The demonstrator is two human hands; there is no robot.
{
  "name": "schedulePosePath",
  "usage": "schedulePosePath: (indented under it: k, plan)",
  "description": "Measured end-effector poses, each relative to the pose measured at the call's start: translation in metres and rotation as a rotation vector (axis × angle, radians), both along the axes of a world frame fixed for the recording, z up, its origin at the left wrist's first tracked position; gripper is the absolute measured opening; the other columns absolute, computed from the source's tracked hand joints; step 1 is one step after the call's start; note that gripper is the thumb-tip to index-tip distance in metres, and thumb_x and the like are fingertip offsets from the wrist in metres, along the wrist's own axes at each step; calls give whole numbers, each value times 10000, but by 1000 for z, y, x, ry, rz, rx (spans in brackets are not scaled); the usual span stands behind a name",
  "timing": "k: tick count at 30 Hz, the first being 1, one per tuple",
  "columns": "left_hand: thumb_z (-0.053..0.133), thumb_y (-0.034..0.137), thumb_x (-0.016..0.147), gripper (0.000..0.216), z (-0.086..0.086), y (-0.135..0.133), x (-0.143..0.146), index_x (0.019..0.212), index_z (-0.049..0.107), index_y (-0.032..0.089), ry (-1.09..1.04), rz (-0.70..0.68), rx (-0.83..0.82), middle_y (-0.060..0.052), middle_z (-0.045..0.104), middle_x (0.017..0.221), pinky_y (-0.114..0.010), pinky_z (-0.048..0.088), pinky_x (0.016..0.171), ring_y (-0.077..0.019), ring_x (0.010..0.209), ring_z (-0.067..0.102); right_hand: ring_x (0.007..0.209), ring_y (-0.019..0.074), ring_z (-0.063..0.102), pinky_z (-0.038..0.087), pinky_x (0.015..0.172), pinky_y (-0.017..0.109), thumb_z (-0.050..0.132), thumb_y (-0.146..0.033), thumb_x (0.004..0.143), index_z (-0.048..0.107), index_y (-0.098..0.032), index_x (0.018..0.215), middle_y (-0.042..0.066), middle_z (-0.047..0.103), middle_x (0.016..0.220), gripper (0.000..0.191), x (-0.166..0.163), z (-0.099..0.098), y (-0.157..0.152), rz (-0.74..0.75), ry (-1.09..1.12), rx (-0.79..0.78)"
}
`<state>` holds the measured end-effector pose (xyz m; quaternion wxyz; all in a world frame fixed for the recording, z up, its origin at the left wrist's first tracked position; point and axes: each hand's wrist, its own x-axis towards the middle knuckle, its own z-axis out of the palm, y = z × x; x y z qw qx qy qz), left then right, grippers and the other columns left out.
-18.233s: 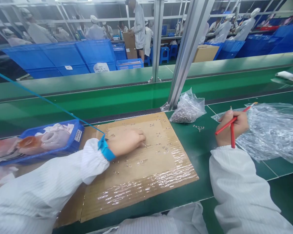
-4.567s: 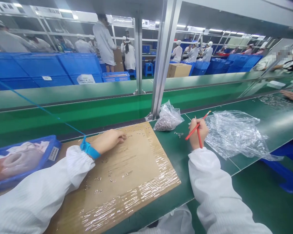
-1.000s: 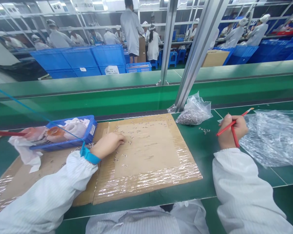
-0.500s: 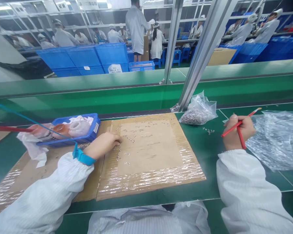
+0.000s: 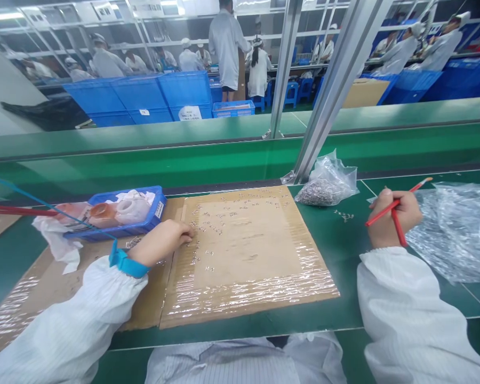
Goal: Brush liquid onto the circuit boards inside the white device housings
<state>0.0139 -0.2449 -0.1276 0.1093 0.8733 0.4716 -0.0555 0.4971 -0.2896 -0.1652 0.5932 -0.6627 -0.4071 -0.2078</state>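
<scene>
My left hand [image 5: 164,241] rests on the left edge of a tape-covered cardboard sheet [image 5: 248,266], fingers curled down among several small metal parts [image 5: 208,226] scattered on it. A blue wrist strap [image 5: 122,261] with a blue cord circles that wrist. My right hand [image 5: 392,218] lies on the green table to the right, closed around two red sticks [image 5: 396,205]. A small clear bag of metal parts [image 5: 326,184] sits between the cardboard and that hand.
A blue tray [image 5: 122,213] with wrapped pieces stands at the left on a second cardboard sheet. A large crinkled plastic bag [image 5: 460,229] lies at the right. An aluminium post [image 5: 336,90] rises behind the cardboard. Other workers in white stand beyond the conveyor.
My left hand has slid leftward across the cardboard to its left edge. My right hand keeps hold of the red sticks and has barely moved.
</scene>
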Motion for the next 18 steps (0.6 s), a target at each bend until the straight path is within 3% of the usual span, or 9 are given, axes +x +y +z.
schedulePosePath:
  k: [4,8,13,15,18]
  plan:
    - [424,220,868,283,-10,7,4,866,707,206,-6,37,70,-42,733,941,-299,456,821,-217,902,658,488,169,501,419,575,309,473,-365,791,475,-199,653,-2,497,492,216,-1,1,-1,6,-7,24]
    - [432,225,872,287,-7,11,6,923,711,184,-33,70,124,-71,727,989,-333,445,872,-238,951,648,473,167,495,412,560,300,483,-334,789,474,-195,633,-7,486,468,210,-1,1,0,7,-9,49]
    - [445,230,869,260,2,-14,12,880,705,213,-87,-18,-12,-25,727,929,-292,454,802,-199,874,652,481,169,504,417,569,299,490,-342,791,494,-190,646,-15,489,478,210,2,-2,2,20,-37,46]
    - [429,216,873,272,-1,-21,16,852,701,219,-61,-46,-58,-17,723,883,-273,452,750,-185,823,651,472,165,502,423,577,300,489,-340,800,507,-187,670,-23,487,477,202,3,-3,2,31,-42,46]
    - [406,197,878,296,-10,-20,19,866,702,203,-26,-11,-1,-48,719,914,-289,452,743,-204,834,651,470,165,508,430,585,300,489,-326,806,506,-187,669,-27,484,473,196,4,-3,1,39,-47,58]
